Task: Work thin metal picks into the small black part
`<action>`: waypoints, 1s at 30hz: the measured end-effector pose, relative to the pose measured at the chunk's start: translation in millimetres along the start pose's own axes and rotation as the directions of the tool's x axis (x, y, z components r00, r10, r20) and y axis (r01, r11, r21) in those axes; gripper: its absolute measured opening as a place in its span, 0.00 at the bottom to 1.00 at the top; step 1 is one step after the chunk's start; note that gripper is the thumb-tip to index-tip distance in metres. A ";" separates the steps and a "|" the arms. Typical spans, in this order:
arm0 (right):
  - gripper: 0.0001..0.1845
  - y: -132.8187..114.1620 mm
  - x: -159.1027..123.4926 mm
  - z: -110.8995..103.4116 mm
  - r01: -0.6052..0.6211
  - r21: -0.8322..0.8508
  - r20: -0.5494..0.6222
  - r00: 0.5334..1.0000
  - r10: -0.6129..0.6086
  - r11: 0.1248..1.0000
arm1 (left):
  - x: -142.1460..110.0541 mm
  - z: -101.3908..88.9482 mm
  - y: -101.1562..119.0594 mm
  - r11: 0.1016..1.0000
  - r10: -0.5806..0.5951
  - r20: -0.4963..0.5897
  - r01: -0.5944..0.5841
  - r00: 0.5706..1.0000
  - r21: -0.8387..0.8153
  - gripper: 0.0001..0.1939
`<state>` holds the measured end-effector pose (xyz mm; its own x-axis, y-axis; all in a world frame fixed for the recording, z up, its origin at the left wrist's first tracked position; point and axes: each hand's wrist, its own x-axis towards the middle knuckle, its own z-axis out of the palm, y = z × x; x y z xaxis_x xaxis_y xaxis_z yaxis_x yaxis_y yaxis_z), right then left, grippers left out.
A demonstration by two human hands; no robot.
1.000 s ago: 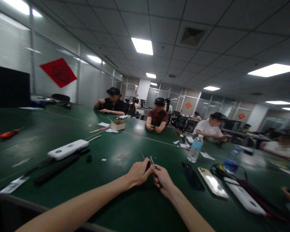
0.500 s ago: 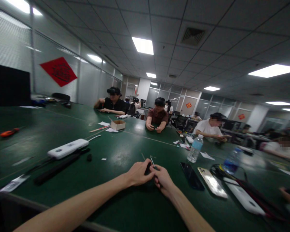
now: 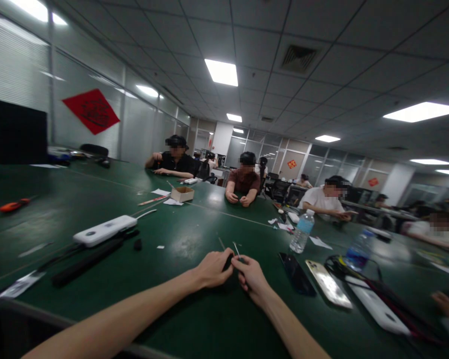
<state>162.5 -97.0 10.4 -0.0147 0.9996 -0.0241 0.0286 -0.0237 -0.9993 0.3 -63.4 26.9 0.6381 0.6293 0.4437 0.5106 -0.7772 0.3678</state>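
My left hand (image 3: 211, 269) and my right hand (image 3: 250, 277) meet over the green table (image 3: 179, 309), fingers curled and pinched together. Between them sits a small dark object (image 3: 229, 260) that I cannot make out. A thin pale wire or strip (image 3: 236, 249) sticks up from the fingertips, and a second thin stick (image 3: 221, 244) lies just beyond. Both forearms reach in from the lower edge.
A white power strip (image 3: 105, 231) and dark cables lie to the left. Two phones (image 3: 313, 282), a second power strip (image 3: 374, 304) and water bottles (image 3: 301, 231) lie to the right. A cardboard box (image 3: 182, 193) sits farther back. Several people sit along the far side; another person's hand (image 3: 447, 305) shows at right.
Both hands have stayed joined in the same spot, with only slight finger shifts. The hand at the far right edge has moved a little.
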 end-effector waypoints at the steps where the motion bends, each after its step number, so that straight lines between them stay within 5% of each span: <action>1: 0.25 0.0 0.2 -0.3 0.008 -0.006 -0.010 1.000 -0.008 1.000 | 0.0 -0.2 0.2 1.000 -0.003 0.003 0.003 1.000 0.004 0.13; 23: 0.19 7.2 7.8 -3.6 0.073 -0.069 -0.078 0.994 -0.079 0.995 | 0.4 9.4 -10.5 0.998 -0.020 0.011 0.019 1.000 0.054 0.14; 30: 0.19 -3.6 6.1 -5.8 0.092 -0.179 -0.104 0.988 -0.112 0.980 | 5.6 5.5 -12.2 0.981 -0.069 -0.054 0.058 0.996 -0.186 0.14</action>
<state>168.1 -90.7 14.1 0.0863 0.9921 0.0913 0.2054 0.0719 -0.9760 0.8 -50.4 20.4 0.5688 0.6812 0.4608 0.4308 -0.7241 0.5387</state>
